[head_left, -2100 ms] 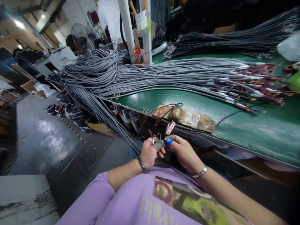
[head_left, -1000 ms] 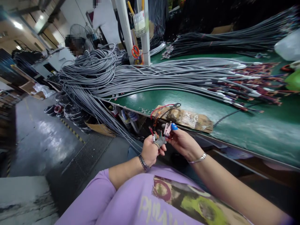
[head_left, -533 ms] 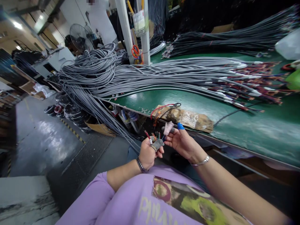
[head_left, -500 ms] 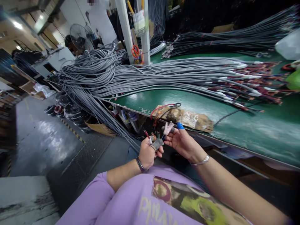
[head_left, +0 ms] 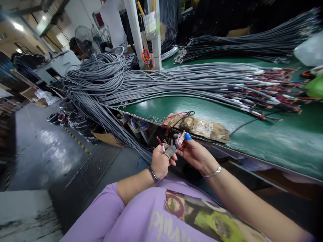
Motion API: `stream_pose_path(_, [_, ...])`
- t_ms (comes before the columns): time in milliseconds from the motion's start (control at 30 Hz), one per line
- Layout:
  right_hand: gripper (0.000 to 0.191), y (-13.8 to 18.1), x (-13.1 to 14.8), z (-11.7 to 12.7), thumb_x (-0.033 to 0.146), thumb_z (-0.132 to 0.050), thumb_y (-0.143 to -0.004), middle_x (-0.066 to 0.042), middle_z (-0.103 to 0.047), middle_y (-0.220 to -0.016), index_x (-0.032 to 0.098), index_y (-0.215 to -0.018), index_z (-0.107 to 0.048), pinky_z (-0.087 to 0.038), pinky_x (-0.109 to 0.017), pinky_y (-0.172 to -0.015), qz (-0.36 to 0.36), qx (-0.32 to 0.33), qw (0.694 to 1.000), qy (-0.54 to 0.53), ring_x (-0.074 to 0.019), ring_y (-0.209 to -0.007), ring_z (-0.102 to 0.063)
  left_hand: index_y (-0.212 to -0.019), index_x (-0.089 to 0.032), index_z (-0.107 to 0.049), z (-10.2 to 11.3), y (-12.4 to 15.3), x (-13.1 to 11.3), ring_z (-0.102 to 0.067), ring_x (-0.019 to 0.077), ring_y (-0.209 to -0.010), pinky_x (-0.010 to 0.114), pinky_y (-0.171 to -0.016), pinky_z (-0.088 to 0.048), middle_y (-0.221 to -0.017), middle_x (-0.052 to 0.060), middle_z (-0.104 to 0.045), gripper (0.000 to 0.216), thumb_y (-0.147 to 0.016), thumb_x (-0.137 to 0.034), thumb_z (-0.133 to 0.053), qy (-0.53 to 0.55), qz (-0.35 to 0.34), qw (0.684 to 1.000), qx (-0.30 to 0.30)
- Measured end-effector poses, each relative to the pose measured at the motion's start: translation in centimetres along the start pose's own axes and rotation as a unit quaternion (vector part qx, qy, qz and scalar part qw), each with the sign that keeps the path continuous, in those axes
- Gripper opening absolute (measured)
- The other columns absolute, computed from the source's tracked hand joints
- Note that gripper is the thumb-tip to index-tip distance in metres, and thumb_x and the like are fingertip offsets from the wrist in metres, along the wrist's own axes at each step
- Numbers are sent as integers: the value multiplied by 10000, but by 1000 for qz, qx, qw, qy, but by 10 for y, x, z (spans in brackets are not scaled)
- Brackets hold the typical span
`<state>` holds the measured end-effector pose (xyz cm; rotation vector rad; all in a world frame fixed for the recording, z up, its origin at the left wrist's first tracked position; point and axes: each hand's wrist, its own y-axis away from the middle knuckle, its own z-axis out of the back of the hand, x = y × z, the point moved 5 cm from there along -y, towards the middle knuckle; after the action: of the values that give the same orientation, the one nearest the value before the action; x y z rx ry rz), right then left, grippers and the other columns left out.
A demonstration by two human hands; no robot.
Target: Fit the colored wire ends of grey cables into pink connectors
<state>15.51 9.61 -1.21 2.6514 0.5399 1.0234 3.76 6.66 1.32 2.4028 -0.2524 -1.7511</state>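
My left hand (head_left: pixel 160 163) is closed round a cable end, and thin coloured wires (head_left: pixel 169 142) fan out above its fingers. A grey cover sits on a digit of that hand. Beside the wires, my right hand (head_left: pixel 198 154) is closed, with blue wrapping on its thumb. Between its thumb and fingers is a small pale pinkish-white piece (head_left: pixel 180 138), whose kind I cannot make out. Both hands are nearly touching, in front of the bench edge. Just beyond them lies a tape-wrapped wooden board (head_left: pixel 209 129) with red and black leads.
Long grey cables (head_left: pixel 176 80) with stripped ends run along the green bench (head_left: pixel 267 143) and hang off its left edge. Black cable bundles (head_left: pixel 234 45) lie behind. Red-handled scissors (head_left: pixel 145 55) sit by a white post (head_left: pixel 157 43). A person (head_left: pixel 114 25) stands at the back.
My right hand has shifted slightly left, and its blue-wrapped thumb has come down onto the pale piece. My left hand has moved a little to the right, still gripping the cable.
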Motion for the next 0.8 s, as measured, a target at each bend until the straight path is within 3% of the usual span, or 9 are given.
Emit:
stream_pose_path(500, [227,-1,1,-4,428,-756,-734,18,-625,-662,214,-751,-683,-479,-265,-611,49,2,999,11,-123,-604,-530,-708,-161,-517,-1,-1,5,-428,48,-320,168,-323,-223,-483,-43,-545,415,-655,-526,-706,-23,28,999,-3])
stream_pose_path(800, [236,-1,0,-3,432,-750,-743,18,-637,-675,207,-740,-679,-482,-257,-652,41,-18,999,1,-114,-632,-545,-681,-155,-512,2,1,3,-434,46,-329,167,-327,-205,-490,-35,-544,350,-708,-464,-673,-14,0,1000,-4])
